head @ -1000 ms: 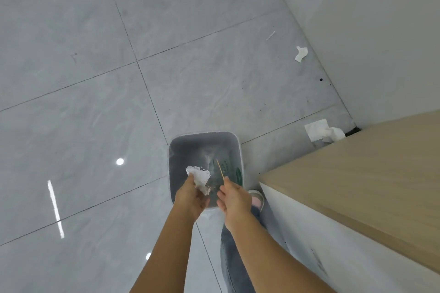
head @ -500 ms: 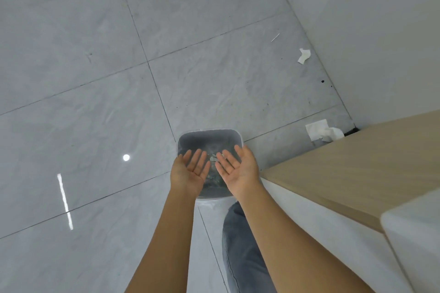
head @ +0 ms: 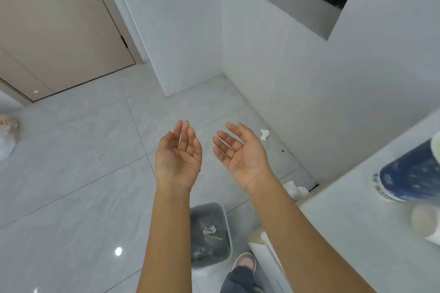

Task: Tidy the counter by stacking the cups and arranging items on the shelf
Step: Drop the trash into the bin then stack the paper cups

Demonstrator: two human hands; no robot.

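Both hands hover palm-up over the tiled floor, the left hand point(head: 177, 158) and right hand point(head: 240, 156) with fingers spread wide and holding nothing. A blurred dark-blue cup point(head: 408, 175) lies tipped on the smooth white desk point(head: 345, 233) at right; it looks light, rigid and possibly slick, best taken around its side wall.

Grey tiled floor point(head: 71, 185), white walls point(head: 297, 78)

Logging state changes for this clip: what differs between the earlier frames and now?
The left hand let go of the crumpled tissue and the right hand the wooden stick; both now lie in the bin. The hands rose, palms up and empty. Floor scraps stayed put.
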